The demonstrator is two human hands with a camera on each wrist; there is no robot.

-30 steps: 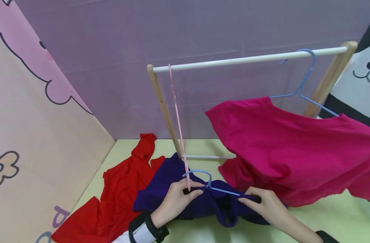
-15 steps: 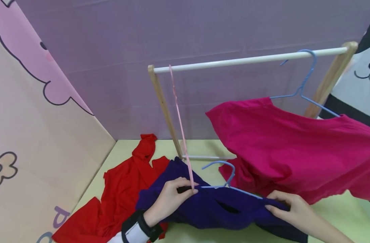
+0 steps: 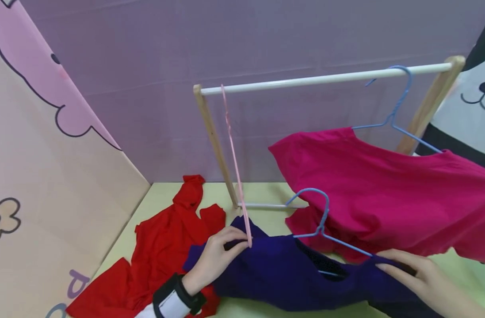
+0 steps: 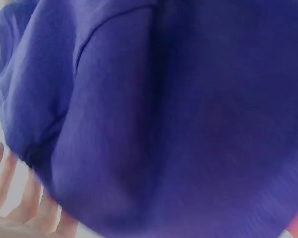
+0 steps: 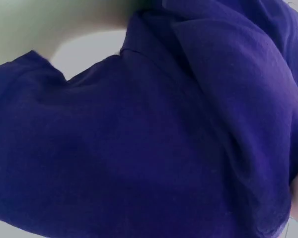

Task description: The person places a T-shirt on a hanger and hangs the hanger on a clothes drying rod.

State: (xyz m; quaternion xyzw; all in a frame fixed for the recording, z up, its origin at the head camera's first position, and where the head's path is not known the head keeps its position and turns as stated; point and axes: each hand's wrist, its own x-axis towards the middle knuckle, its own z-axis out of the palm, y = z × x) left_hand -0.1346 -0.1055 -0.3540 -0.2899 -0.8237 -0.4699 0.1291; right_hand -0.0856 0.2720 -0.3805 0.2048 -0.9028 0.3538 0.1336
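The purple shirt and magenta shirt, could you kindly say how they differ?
The left hand and right hand grip the purple shirt, while the magenta shirt hangs from the white bar. The purple shirt's hanger is off that bar; the magenta shirt's hanger hooks over it. Both hangers are blue.

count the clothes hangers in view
3: a pink hanger at the left end of the white rail, a blue hanger at the rail's right with the magenta shirt on it, and a second blue hanger partly inside the purple garment. More could be hidden.
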